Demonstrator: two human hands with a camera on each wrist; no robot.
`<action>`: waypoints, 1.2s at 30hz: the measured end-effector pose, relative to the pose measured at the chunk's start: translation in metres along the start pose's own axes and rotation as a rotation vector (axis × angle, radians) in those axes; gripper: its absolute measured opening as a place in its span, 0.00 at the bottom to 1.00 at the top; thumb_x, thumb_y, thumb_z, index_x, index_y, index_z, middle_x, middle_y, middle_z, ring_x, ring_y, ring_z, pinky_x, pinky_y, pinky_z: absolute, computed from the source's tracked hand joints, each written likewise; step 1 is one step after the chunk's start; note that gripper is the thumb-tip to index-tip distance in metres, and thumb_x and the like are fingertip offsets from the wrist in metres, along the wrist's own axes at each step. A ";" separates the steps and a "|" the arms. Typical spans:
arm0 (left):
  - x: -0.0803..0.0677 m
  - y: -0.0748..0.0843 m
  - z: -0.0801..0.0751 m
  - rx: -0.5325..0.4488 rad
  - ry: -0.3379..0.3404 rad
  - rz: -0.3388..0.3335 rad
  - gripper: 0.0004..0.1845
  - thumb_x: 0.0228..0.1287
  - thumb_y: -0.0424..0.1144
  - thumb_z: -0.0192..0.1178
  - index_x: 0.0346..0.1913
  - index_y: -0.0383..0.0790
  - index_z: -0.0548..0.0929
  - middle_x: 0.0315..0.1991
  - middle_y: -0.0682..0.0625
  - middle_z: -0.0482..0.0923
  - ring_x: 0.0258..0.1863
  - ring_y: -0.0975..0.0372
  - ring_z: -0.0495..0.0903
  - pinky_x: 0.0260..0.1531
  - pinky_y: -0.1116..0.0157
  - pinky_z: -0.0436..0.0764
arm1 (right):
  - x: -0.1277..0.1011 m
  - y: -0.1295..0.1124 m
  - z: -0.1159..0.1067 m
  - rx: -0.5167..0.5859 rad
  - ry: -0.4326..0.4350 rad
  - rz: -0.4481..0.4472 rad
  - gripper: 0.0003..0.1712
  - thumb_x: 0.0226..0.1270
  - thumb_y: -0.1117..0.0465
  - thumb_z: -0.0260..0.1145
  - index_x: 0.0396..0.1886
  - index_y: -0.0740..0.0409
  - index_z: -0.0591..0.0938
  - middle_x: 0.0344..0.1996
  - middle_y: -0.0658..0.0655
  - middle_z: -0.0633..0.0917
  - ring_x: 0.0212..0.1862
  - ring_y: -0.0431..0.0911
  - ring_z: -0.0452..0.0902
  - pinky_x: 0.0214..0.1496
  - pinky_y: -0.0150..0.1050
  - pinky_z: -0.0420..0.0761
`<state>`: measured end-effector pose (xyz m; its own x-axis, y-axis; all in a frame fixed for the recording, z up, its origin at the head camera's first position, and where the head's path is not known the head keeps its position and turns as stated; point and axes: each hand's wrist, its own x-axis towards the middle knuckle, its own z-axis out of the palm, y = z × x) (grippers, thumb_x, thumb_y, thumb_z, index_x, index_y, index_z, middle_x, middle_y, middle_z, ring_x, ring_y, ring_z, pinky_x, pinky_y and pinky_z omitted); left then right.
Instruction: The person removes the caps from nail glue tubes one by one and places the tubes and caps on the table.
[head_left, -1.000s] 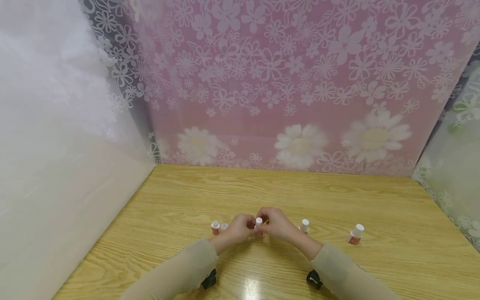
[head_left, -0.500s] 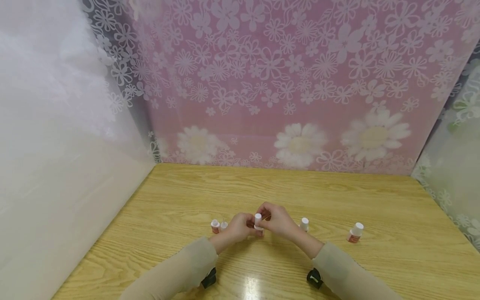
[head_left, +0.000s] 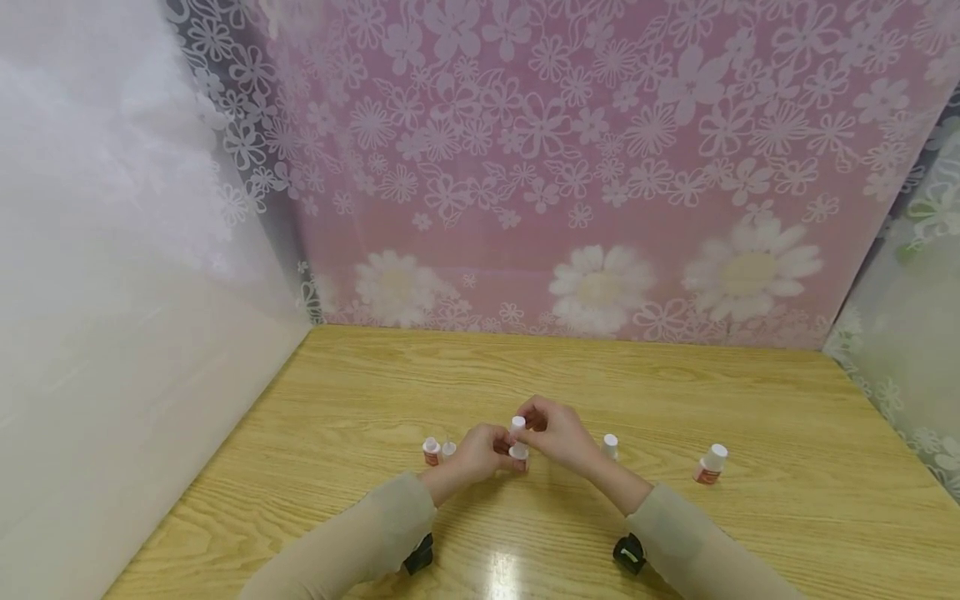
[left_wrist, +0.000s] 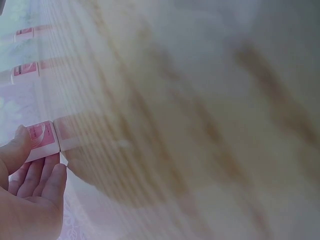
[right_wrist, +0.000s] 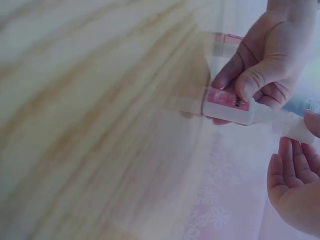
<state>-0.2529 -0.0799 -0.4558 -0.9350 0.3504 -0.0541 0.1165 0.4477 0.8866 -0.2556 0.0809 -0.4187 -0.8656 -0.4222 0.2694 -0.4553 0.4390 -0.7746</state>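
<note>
Near the middle of the table, my left hand (head_left: 476,457) grips a small white bottle (right_wrist: 227,106) with a pink label between thumb and fingers. The bottle stands upright, its base right at the tabletop in the left wrist view. Directly above its neck, my right hand (head_left: 558,435) pinches a white cap (head_left: 518,423) with thumb and fingertips. A gap shows between cap and bottle shoulder, and a pale, blurred section spans it in the right wrist view. Left of my left hand stand an uncapped bottle (head_left: 431,452) and a white piece (head_left: 448,450) with a thin upright tip.
Two capped bottles stand to the right, one partly behind my right wrist (head_left: 611,444) and another bottle (head_left: 709,464) farther out. A pink floral sheet (head_left: 480,208) closes the back of the wooden table (head_left: 375,375). Black devices (head_left: 629,554) sit under both wrists.
My right hand has risen with the white cap, and a gap above the bottle shoulder has come into view. My left hand and its bottle have stayed in place.
</note>
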 end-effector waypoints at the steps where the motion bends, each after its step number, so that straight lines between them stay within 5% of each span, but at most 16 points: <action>1: 0.000 0.000 0.000 -0.002 -0.002 -0.002 0.05 0.48 0.30 0.65 0.30 0.35 0.80 0.26 0.51 0.80 0.30 0.66 0.78 0.29 0.70 0.74 | 0.000 -0.001 -0.001 0.004 0.005 0.003 0.08 0.53 0.64 0.67 0.33 0.58 0.77 0.27 0.49 0.81 0.30 0.41 0.75 0.31 0.34 0.75; 14: -0.002 0.006 -0.002 0.001 -0.014 -0.010 0.06 0.48 0.31 0.65 0.30 0.35 0.80 0.26 0.50 0.80 0.29 0.65 0.77 0.30 0.68 0.75 | -0.003 -0.031 -0.018 0.088 0.028 0.024 0.07 0.56 0.66 0.64 0.34 0.64 0.76 0.28 0.54 0.80 0.33 0.47 0.76 0.34 0.38 0.76; 20: -0.001 0.005 -0.003 0.007 -0.018 -0.015 0.06 0.48 0.32 0.66 0.30 0.35 0.80 0.26 0.51 0.80 0.29 0.65 0.77 0.29 0.68 0.75 | 0.002 -0.012 -0.014 0.094 0.033 0.016 0.07 0.56 0.62 0.65 0.33 0.58 0.77 0.28 0.50 0.79 0.32 0.43 0.75 0.33 0.35 0.75; 32: -0.002 0.006 -0.003 -0.014 -0.021 -0.022 0.06 0.48 0.31 0.65 0.30 0.35 0.80 0.26 0.50 0.80 0.29 0.65 0.77 0.30 0.68 0.75 | -0.004 -0.035 -0.019 0.106 0.025 0.022 0.06 0.56 0.68 0.63 0.33 0.66 0.76 0.28 0.57 0.80 0.33 0.50 0.76 0.33 0.38 0.75; 36: -0.002 0.005 -0.002 -0.003 -0.021 -0.021 0.06 0.48 0.32 0.65 0.30 0.35 0.80 0.26 0.51 0.80 0.29 0.65 0.77 0.30 0.69 0.75 | -0.002 -0.025 -0.016 0.081 0.025 0.023 0.07 0.57 0.66 0.64 0.33 0.64 0.76 0.28 0.54 0.80 0.33 0.47 0.76 0.33 0.36 0.75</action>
<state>-0.2518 -0.0804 -0.4506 -0.9301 0.3579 -0.0824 0.0955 0.4525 0.8866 -0.2457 0.0839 -0.3912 -0.8809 -0.3927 0.2641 -0.4176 0.3824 -0.8243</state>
